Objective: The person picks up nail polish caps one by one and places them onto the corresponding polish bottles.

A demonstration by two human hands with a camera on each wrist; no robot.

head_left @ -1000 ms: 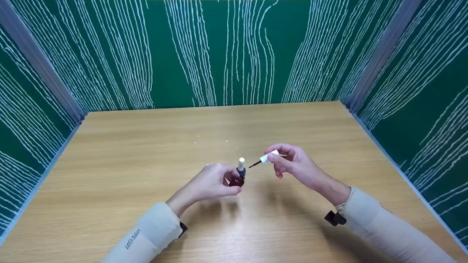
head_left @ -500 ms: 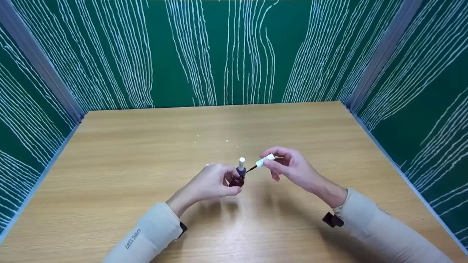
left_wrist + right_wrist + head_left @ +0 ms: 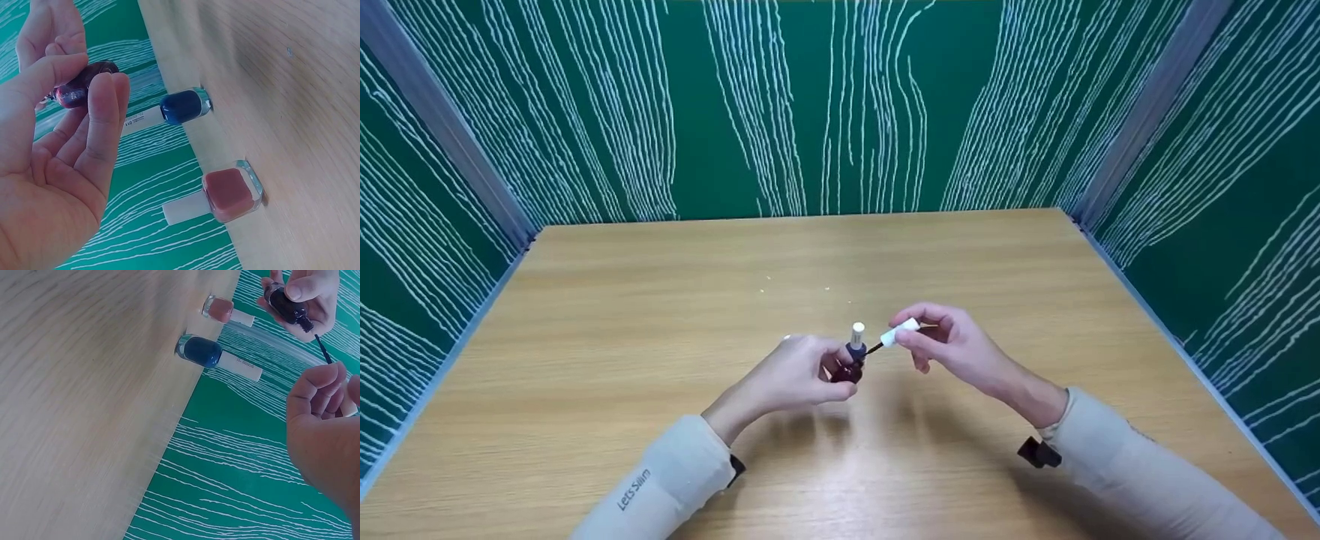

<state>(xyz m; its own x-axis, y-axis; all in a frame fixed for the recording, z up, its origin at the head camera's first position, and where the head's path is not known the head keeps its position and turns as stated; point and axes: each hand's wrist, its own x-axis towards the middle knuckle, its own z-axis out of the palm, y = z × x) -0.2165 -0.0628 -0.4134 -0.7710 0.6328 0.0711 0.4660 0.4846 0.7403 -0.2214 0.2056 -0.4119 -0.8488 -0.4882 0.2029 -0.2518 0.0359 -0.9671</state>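
Note:
In the head view my left hand point(image 3: 787, 371) grips a dark red nail polish bottle point(image 3: 847, 373) between thumb and fingers. The right wrist view shows its bare threaded neck pointing toward the brush point(image 3: 323, 350). My right hand point(image 3: 952, 345) pinches the white cap point(image 3: 900, 332) that carries this brush, its dark tip right at the bottle's mouth. Just behind the held bottle, a dark blue nail polish bottle point(image 3: 183, 107) with a white cap stands on the table. A pink nail polish bottle point(image 3: 230, 194) stands there too, mostly hidden behind my left hand in the head view.
The wooden table point(image 3: 660, 300) bears several tiny white specks point(image 3: 769, 278) beyond the hands. Green walls point(image 3: 720, 112) with white wavy lines enclose the back and both sides. Grey posts point(image 3: 1140, 112) stand at the rear corners.
My right hand has moved left and slightly down with the cap, bringing the brush tip from beside the bottle to its mouth. The left hand and its bottle have stayed almost still.

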